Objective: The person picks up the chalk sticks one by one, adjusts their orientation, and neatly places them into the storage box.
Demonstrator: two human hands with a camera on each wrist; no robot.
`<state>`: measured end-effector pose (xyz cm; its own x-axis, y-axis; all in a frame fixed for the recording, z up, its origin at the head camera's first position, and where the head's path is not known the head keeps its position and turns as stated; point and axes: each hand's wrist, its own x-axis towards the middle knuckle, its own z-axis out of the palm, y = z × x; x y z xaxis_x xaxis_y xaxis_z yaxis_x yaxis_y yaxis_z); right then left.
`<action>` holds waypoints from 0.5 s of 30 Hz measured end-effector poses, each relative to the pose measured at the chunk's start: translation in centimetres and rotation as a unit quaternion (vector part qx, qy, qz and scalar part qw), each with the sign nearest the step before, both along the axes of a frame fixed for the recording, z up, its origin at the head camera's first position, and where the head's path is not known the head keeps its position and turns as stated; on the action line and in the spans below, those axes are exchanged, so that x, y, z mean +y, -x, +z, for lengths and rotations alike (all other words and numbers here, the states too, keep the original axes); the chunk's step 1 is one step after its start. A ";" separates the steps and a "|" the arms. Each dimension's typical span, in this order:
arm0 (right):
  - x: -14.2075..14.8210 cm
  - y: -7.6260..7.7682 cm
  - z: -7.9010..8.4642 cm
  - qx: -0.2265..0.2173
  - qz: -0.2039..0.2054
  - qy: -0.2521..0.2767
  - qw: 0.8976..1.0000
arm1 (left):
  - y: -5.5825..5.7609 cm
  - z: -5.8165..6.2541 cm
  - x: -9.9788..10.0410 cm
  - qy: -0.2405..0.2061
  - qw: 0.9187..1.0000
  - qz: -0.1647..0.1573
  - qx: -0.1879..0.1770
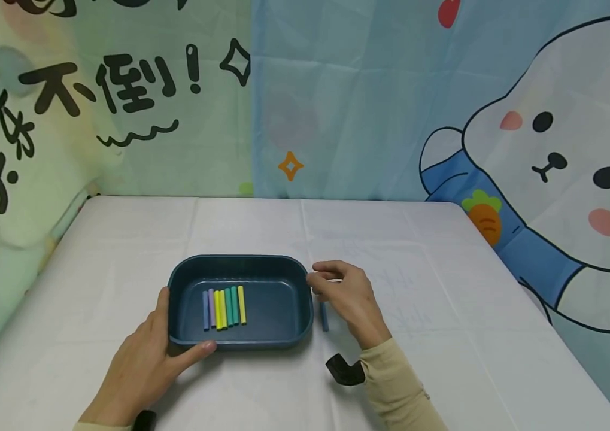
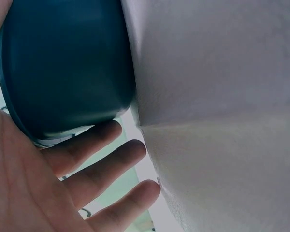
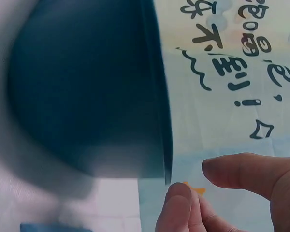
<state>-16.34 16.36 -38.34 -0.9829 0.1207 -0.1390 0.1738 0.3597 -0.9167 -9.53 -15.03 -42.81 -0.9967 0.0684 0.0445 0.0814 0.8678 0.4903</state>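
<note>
A dark blue rectangular tray with rounded corners sits on the table. Inside it, towards the left, several short coloured sticks lie side by side in blue, purple, yellow and green. My left hand spans the tray's near left corner, thumb at the front rim and extended fingers along the left side. Three of its fingertips show in the left wrist view. At the right rim is my right hand, thumb and fingers apart with nothing between them. Below it, a blue stick lies beside the tray.
A white cloth covers the table. Behind it hangs a printed backdrop with large characters and a cartoon rabbit. A black device is worn on the right wrist, and another shows at the left wrist.
</note>
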 end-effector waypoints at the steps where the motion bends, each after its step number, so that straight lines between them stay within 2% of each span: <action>1: 0.2 0.0 0.0 -0.002 -0.004 -0.005 1.000 | 0.0 0.0 0.0 0.000 1.000 0.000 0.001; 15: 1.9 -0.2 -1.3 -0.026 -0.017 -0.063 0.998 | 0.0 0.0 0.1 -0.002 1.000 0.001 0.001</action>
